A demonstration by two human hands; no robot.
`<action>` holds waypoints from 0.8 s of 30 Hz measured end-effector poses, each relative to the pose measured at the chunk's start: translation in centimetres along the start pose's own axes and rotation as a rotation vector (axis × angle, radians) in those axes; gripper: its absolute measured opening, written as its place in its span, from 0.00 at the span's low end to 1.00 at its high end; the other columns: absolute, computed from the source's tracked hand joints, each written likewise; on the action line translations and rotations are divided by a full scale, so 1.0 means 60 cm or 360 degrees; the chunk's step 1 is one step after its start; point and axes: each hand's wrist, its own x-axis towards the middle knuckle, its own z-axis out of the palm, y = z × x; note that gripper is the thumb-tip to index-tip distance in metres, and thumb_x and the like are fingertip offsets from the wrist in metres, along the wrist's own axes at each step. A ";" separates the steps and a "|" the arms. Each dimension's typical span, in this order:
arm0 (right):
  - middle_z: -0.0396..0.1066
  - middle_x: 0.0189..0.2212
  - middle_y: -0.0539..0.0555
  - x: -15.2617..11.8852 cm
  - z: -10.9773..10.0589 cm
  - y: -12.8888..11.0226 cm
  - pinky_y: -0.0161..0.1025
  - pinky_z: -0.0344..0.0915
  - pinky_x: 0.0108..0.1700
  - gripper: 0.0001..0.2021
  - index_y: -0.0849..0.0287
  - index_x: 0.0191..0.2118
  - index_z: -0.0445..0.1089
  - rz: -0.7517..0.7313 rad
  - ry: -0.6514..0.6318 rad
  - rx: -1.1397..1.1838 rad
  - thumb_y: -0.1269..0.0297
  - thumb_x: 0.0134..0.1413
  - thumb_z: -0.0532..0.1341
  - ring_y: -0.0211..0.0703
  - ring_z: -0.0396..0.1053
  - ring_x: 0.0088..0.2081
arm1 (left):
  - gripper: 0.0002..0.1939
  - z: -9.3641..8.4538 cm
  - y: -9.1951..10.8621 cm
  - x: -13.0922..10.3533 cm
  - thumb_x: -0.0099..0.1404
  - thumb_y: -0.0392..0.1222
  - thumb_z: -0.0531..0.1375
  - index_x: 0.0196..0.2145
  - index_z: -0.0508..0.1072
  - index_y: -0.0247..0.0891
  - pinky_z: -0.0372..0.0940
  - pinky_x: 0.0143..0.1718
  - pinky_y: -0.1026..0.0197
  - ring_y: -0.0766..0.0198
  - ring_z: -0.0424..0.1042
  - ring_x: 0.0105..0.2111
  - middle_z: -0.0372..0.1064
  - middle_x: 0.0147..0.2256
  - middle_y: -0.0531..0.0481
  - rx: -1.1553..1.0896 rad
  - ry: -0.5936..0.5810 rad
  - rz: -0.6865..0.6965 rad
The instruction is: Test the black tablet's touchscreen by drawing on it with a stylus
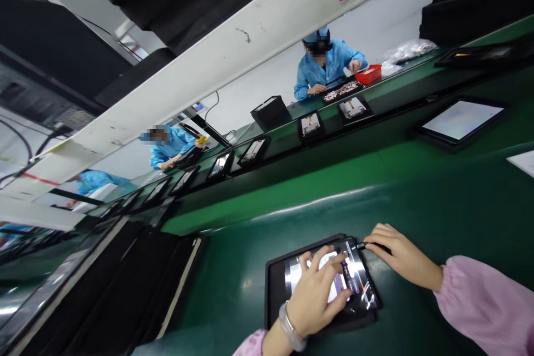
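Note:
A tablet [362, 281] with a lit screen lies in a black tray [274, 278] on the green bench before me. My left hand [315, 292] rests over the screen with its fingers spread, hiding part of the display. At the tablet's upper right edge, my right hand [394, 253] pinches a dark cable plug [362, 245], whose tip meets the tablet's edge. Whether the plug is fully seated I cannot tell. Most of the cable is hidden by my fingers.
Several black trays with opened devices [311, 124] line the conveyor beyond the bench. Another lit tablet [463, 118] lies at the right. Dark padded stacks [137, 283] stand at the left. Co-workers in blue [329, 64] sit across, one beside a red bin [369, 74].

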 end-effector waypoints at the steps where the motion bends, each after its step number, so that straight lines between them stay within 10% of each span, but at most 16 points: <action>1: 0.71 0.36 0.54 0.000 0.000 0.000 0.51 0.58 0.48 0.23 0.57 0.42 0.72 0.0002 -0.0001 -0.0002 0.51 0.82 0.46 0.54 0.67 0.41 | 0.12 0.001 0.000 0.001 0.74 0.48 0.55 0.50 0.65 0.39 0.53 0.53 0.43 0.45 0.60 0.62 0.68 0.59 0.41 0.0000 -0.0003 0.0004; 12: 0.71 0.36 0.55 0.000 0.003 0.001 0.52 0.60 0.47 0.26 0.57 0.43 0.74 -0.0002 0.0024 -0.0026 0.48 0.83 0.45 0.55 0.67 0.41 | 0.14 -0.008 0.013 0.007 0.74 0.49 0.56 0.53 0.66 0.40 0.49 0.61 0.44 0.49 0.62 0.63 0.70 0.58 0.44 -0.0071 0.0078 0.0010; 19: 0.71 0.37 0.54 -0.002 0.005 0.005 0.53 0.59 0.49 0.27 0.56 0.44 0.75 0.0004 0.0034 -0.0030 0.46 0.82 0.45 0.55 0.68 0.41 | 0.21 -0.007 0.012 -0.010 0.74 0.51 0.57 0.59 0.59 0.42 0.34 0.67 0.32 0.46 0.44 0.71 0.57 0.67 0.44 -0.0147 -0.0086 -0.0038; 24: 0.72 0.40 0.55 -0.006 0.004 0.007 0.54 0.61 0.50 0.24 0.54 0.46 0.75 0.0039 0.0041 -0.0031 0.47 0.82 0.46 0.56 0.68 0.44 | 0.23 0.008 -0.032 -0.072 0.76 0.53 0.52 0.62 0.56 0.43 0.36 0.66 0.23 0.43 0.35 0.72 0.42 0.72 0.39 -0.0108 0.0207 -0.0468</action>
